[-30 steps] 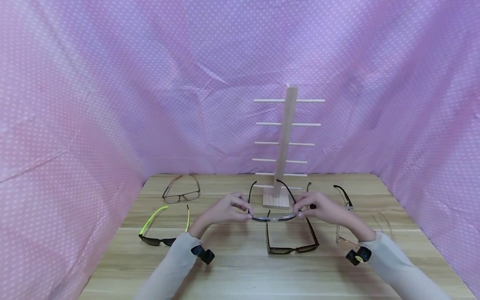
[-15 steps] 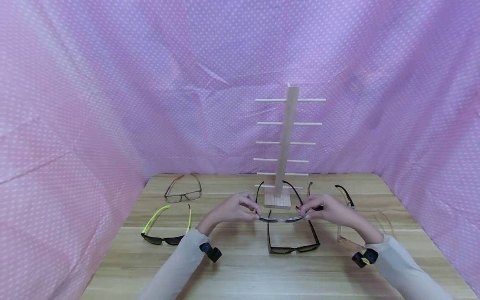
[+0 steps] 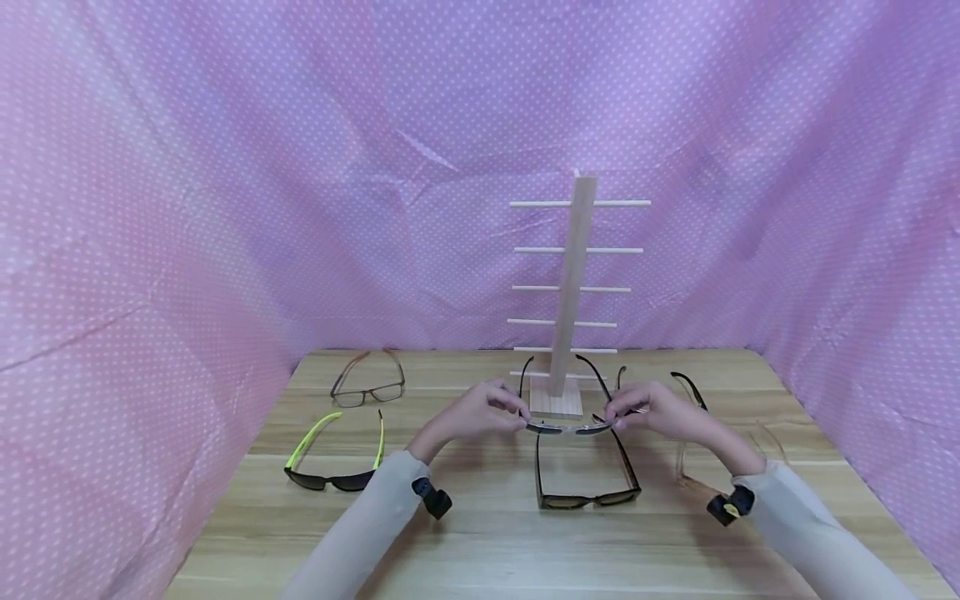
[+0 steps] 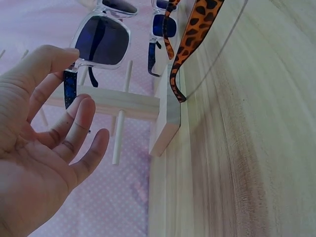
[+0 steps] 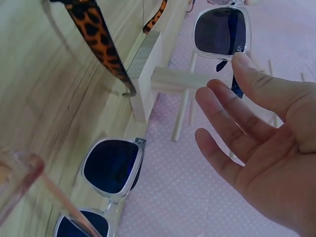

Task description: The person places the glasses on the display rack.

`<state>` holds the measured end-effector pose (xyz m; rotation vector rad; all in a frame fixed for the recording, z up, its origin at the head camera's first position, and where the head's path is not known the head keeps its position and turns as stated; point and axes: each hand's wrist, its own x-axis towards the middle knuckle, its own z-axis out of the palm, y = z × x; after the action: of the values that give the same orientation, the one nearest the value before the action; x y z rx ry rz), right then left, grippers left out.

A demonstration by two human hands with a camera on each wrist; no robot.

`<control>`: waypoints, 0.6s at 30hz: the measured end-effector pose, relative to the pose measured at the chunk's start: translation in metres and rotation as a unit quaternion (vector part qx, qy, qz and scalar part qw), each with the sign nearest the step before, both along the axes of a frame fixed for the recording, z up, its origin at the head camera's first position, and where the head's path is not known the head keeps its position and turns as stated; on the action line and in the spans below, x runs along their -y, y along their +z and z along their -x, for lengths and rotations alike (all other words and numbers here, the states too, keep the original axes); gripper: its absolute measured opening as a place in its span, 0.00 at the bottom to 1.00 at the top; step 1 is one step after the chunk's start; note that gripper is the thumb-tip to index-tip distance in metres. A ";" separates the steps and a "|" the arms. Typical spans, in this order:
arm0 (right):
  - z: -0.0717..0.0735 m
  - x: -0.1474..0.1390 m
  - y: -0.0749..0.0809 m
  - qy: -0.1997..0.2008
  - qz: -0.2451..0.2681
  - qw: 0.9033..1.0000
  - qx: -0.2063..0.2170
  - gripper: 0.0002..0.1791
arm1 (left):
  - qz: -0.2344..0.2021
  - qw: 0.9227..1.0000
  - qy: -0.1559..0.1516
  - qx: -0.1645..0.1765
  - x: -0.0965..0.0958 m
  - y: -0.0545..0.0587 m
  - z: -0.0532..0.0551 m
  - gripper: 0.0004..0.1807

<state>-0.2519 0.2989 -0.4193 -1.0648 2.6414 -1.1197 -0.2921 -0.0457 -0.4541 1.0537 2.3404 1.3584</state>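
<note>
Clear-framed sunglasses [image 3: 545,429] with dark lenses and dark temples are held up in front of the wooden display stand [image 3: 573,283], temples pointing toward it. My left hand [image 3: 486,410] pinches their left end at the hinge; in the left wrist view its thumb and index finger grip there beside the lens [image 4: 103,40]. At the other end, my right hand [image 3: 660,414] pinches the opposite hinge, its thumb by the lens [image 5: 220,30] in the right wrist view. Below them, tortoiseshell sunglasses [image 3: 567,502] lie on the table, temples unfolded.
Black sunglasses with yellow-green temples [image 3: 352,482] and brown-framed glasses [image 3: 367,397] lie at left. On the right are pale clear-framed glasses [image 3: 699,486] and another clear-framed pair with dark lenses [image 5: 111,165], partly hidden by my right hand in the head view. Thin rods cross the stand's post.
Both hands have carried the clear-framed sunglasses to the right, then slightly up, so they sit more squarely before the stand. The glasses on the table have stayed put.
</note>
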 end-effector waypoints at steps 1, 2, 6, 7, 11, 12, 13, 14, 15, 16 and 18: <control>0.002 -0.001 0.000 -0.007 0.000 1.000 0.007 0.06 | -0.003 1.000 0.002 -0.005 -0.001 -0.001 0.002 0.05; 0.004 -0.002 0.001 -0.015 0.000 1.000 0.012 0.06 | -0.007 1.000 0.005 -0.007 -0.002 -0.002 0.004 0.06; 0.011 -0.004 0.001 -0.034 -0.001 0.999 0.018 0.05 | -0.020 1.000 0.017 -0.009 -0.005 -0.006 0.013 0.06; 0.013 -0.004 0.000 -0.035 0.000 0.999 0.015 0.05 | -0.022 0.999 0.022 -0.008 -0.005 -0.007 0.014 0.06; 0.020 -0.005 -0.004 -0.046 0.012 0.999 0.015 0.07 | -0.031 0.999 0.041 -0.002 -0.007 -0.007 0.020 0.07; 0.022 -0.006 -0.005 -0.050 0.016 0.998 0.019 0.07 | -0.032 0.998 0.048 -0.002 -0.007 -0.007 0.021 0.07; 0.024 -0.006 -0.006 -0.055 0.021 0.998 0.022 0.08 | -0.032 0.998 0.056 -0.004 -0.008 -0.007 0.022 0.07; 0.025 -0.005 -0.008 -0.058 0.026 0.998 0.021 0.08 | -0.033 0.997 0.063 -0.005 -0.008 -0.007 0.023 0.07; 0.027 -0.005 -0.009 -0.062 0.030 0.997 0.019 0.08 | -0.034 0.997 0.071 -0.007 -0.008 -0.008 0.024 0.07; 0.029 -0.005 -0.010 -0.066 0.034 0.997 0.018 0.09 | -0.034 0.996 0.078 -0.007 -0.009 -0.008 0.025 0.07; 0.032 -0.005 -0.013 -0.072 0.040 0.996 0.021 0.10 | -0.041 0.995 0.091 -0.007 -0.010 -0.010 0.027 0.08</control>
<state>-0.2841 0.3041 -0.4325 -0.8628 2.6989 -1.2691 -0.3194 -0.0359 -0.4636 0.8914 2.4608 1.5266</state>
